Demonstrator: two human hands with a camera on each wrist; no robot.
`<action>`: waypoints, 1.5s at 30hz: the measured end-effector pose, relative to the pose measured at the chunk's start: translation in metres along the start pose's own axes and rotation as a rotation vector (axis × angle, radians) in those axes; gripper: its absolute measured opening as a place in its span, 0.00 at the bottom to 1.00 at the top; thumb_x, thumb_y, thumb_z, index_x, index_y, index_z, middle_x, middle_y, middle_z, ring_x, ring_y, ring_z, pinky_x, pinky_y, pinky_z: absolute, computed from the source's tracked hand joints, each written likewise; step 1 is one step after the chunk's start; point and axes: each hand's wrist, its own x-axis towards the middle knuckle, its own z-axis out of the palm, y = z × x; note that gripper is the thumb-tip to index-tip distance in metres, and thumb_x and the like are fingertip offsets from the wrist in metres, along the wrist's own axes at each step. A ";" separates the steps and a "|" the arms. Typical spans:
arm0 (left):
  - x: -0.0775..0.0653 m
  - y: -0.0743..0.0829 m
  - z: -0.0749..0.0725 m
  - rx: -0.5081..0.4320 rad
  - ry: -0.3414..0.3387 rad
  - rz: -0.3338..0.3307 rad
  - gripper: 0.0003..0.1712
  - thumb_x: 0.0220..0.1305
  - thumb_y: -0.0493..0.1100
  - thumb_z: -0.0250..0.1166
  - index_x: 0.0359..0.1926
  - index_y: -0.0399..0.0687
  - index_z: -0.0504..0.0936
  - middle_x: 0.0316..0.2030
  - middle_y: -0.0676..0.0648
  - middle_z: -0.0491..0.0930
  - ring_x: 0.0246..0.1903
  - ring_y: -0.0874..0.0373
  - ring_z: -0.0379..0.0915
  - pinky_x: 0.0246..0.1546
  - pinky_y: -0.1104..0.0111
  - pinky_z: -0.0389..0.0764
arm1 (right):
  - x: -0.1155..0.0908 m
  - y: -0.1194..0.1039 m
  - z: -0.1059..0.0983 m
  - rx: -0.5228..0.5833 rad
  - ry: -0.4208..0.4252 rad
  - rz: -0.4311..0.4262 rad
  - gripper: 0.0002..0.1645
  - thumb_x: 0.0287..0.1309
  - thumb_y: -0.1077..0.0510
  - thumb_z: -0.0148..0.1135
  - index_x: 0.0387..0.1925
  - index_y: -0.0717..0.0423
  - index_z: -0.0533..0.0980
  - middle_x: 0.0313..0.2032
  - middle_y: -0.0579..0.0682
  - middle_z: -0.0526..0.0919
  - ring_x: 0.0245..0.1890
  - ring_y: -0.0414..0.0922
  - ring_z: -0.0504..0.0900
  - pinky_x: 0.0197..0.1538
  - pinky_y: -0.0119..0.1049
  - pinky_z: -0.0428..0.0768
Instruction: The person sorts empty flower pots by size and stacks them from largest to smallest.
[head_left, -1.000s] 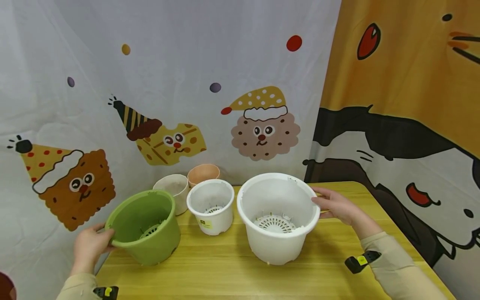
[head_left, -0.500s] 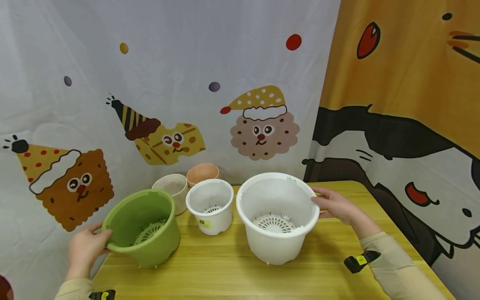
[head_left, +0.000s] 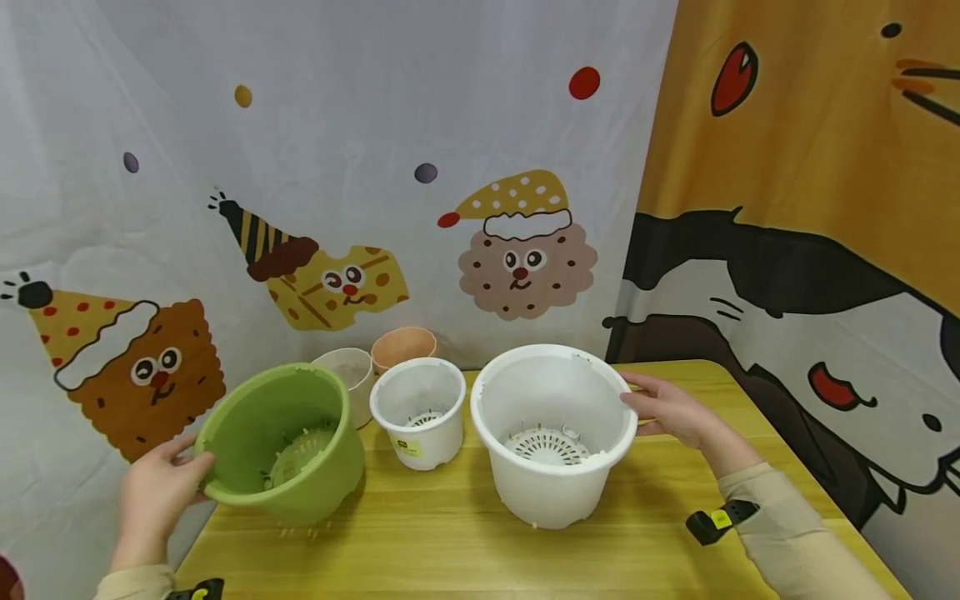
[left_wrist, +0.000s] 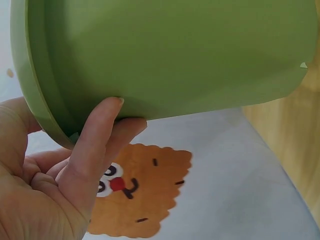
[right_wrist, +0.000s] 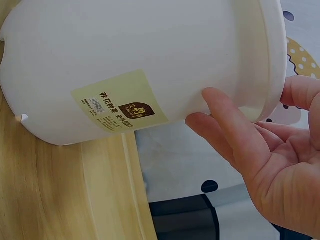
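On the left, a green plastic flower pot (head_left: 341, 471) tilts with its opening toward me, small pegs showing under its slotted base. My left hand (head_left: 161, 492) grips its left rim, thumb over the edge and fingers (left_wrist: 95, 130) against the outer wall. A large white flower pot (head_left: 551, 496) stands to the right, slots in its floor. At its right rim is my right hand (head_left: 671, 408), thumb inside the lip and fingers (right_wrist: 227, 112) under it outside. The right wrist view shows a pale green label (right_wrist: 120, 102) on this pot.
A smaller white pot (head_left: 431, 442) with a yellow sticker stands between the two held pots. Behind it are a cream pot (head_left: 362, 392) and a peach pot (head_left: 403, 346), near the cartoon-printed curtain (head_left: 337, 125). All are on a yellow wood-grain table (head_left: 465, 558).
My left hand has moved left and slightly up, lifting and tilting the green pot so it overlaps more of the cream pot. My right hand and the large white pot stay put.
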 end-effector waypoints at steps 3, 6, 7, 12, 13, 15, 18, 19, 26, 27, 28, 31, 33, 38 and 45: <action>-0.003 0.006 -0.002 -0.013 0.021 -0.003 0.36 0.65 0.39 0.58 0.69 0.24 0.61 0.41 0.28 0.81 0.21 0.59 0.81 0.23 0.63 0.85 | 0.000 0.000 0.000 0.001 -0.002 -0.004 0.40 0.72 0.54 0.54 0.75 0.67 0.50 0.67 0.73 0.62 0.54 0.58 0.79 0.49 0.48 0.83; -0.006 0.012 -0.006 -0.035 0.032 -0.001 0.35 0.66 0.39 0.57 0.70 0.27 0.61 0.39 0.31 0.83 0.21 0.60 0.81 0.23 0.64 0.85 | 0.000 0.000 -0.001 -0.004 -0.001 -0.008 0.39 0.73 0.55 0.53 0.75 0.67 0.50 0.66 0.74 0.62 0.54 0.59 0.78 0.48 0.48 0.83; -0.007 0.014 -0.007 -0.044 0.034 0.004 0.35 0.66 0.39 0.57 0.70 0.27 0.61 0.39 0.33 0.83 0.21 0.61 0.81 0.23 0.64 0.85 | 0.000 0.000 -0.001 -0.006 -0.001 -0.009 0.39 0.73 0.55 0.53 0.75 0.67 0.50 0.66 0.74 0.62 0.54 0.59 0.78 0.48 0.48 0.83; -0.012 0.023 -0.011 -0.067 0.037 0.011 0.34 0.66 0.38 0.56 0.71 0.29 0.62 0.37 0.38 0.84 0.22 0.63 0.81 0.24 0.64 0.85 | -0.001 0.000 -0.001 -0.007 -0.012 -0.021 0.38 0.73 0.56 0.53 0.74 0.68 0.50 0.65 0.74 0.64 0.55 0.61 0.78 0.48 0.48 0.83; -0.012 0.025 -0.012 -0.067 0.037 0.014 0.34 0.66 0.39 0.56 0.71 0.30 0.62 0.37 0.39 0.84 0.22 0.64 0.81 0.24 0.64 0.85 | -0.001 -0.001 -0.001 -0.006 -0.014 -0.022 0.38 0.73 0.56 0.53 0.74 0.68 0.51 0.65 0.74 0.64 0.55 0.61 0.78 0.48 0.48 0.83; -0.014 0.028 -0.012 -0.070 0.048 0.028 0.33 0.66 0.39 0.56 0.70 0.31 0.64 0.38 0.40 0.85 0.22 0.66 0.80 0.24 0.65 0.85 | -0.001 -0.001 -0.001 -0.002 -0.019 -0.024 0.38 0.73 0.56 0.52 0.74 0.69 0.51 0.65 0.74 0.65 0.55 0.61 0.78 0.49 0.48 0.83; -0.016 0.034 -0.012 -0.085 0.059 0.051 0.32 0.66 0.38 0.56 0.70 0.32 0.65 0.38 0.44 0.86 0.23 0.68 0.79 0.24 0.67 0.84 | -0.001 -0.001 -0.001 -0.001 -0.019 -0.022 0.38 0.73 0.56 0.52 0.74 0.69 0.51 0.65 0.74 0.64 0.55 0.60 0.78 0.49 0.48 0.83; -0.017 0.036 -0.013 -0.088 0.062 0.062 0.32 0.66 0.38 0.56 0.70 0.32 0.66 0.37 0.47 0.86 0.23 0.68 0.80 0.23 0.67 0.84 | -0.001 -0.001 -0.001 0.000 -0.019 -0.020 0.38 0.73 0.56 0.52 0.74 0.69 0.51 0.65 0.74 0.64 0.55 0.60 0.78 0.49 0.48 0.83; -0.021 0.047 -0.012 -0.140 0.063 0.103 0.31 0.66 0.38 0.56 0.69 0.33 0.67 0.30 0.66 0.82 0.22 0.67 0.81 0.23 0.69 0.84 | 0.000 -0.002 0.000 -0.004 -0.017 -0.015 0.39 0.73 0.55 0.53 0.74 0.69 0.51 0.65 0.73 0.64 0.55 0.60 0.78 0.49 0.48 0.83; -0.022 0.049 -0.012 -0.142 0.065 0.106 0.31 0.66 0.38 0.56 0.69 0.34 0.67 0.29 0.66 0.82 0.22 0.67 0.81 0.23 0.69 0.84 | 0.000 -0.003 0.000 -0.005 -0.017 -0.015 0.39 0.73 0.55 0.53 0.74 0.69 0.51 0.65 0.73 0.64 0.55 0.60 0.78 0.49 0.48 0.83; -0.023 0.051 -0.012 -0.144 0.069 0.109 0.31 0.66 0.39 0.57 0.69 0.34 0.67 0.29 0.67 0.82 0.22 0.67 0.81 0.23 0.69 0.83 | 0.000 -0.003 0.000 -0.005 -0.017 -0.014 0.39 0.73 0.55 0.53 0.74 0.69 0.51 0.65 0.73 0.64 0.55 0.59 0.79 0.49 0.48 0.83; -0.024 0.056 -0.011 -0.157 0.076 0.125 0.31 0.67 0.39 0.57 0.70 0.35 0.67 0.29 0.69 0.81 0.23 0.68 0.81 0.23 0.69 0.83 | -0.001 -0.003 0.000 -0.008 -0.016 -0.012 0.39 0.73 0.55 0.53 0.74 0.69 0.51 0.65 0.73 0.64 0.54 0.58 0.79 0.49 0.48 0.83; -0.024 0.060 -0.010 -0.163 0.079 0.140 0.31 0.67 0.40 0.58 0.70 0.36 0.67 0.29 0.69 0.81 0.24 0.69 0.80 0.24 0.70 0.83 | -0.001 -0.003 0.000 -0.008 -0.015 -0.009 0.39 0.73 0.55 0.53 0.74 0.69 0.51 0.65 0.73 0.64 0.54 0.57 0.79 0.49 0.49 0.83; -0.026 0.071 -0.010 -0.186 0.074 0.202 0.31 0.67 0.40 0.57 0.70 0.35 0.67 0.30 0.71 0.80 0.24 0.68 0.82 0.24 0.71 0.83 | 0.000 -0.002 0.001 -0.008 -0.011 -0.004 0.39 0.73 0.54 0.54 0.74 0.69 0.52 0.65 0.73 0.64 0.54 0.57 0.79 0.49 0.49 0.83; -0.028 0.090 -0.005 -0.179 0.065 0.256 0.31 0.67 0.39 0.57 0.70 0.37 0.68 0.29 0.69 0.82 0.24 0.66 0.81 0.23 0.71 0.83 | 0.000 -0.002 0.001 -0.010 -0.005 -0.001 0.39 0.73 0.54 0.53 0.74 0.69 0.52 0.65 0.73 0.63 0.54 0.58 0.79 0.49 0.49 0.83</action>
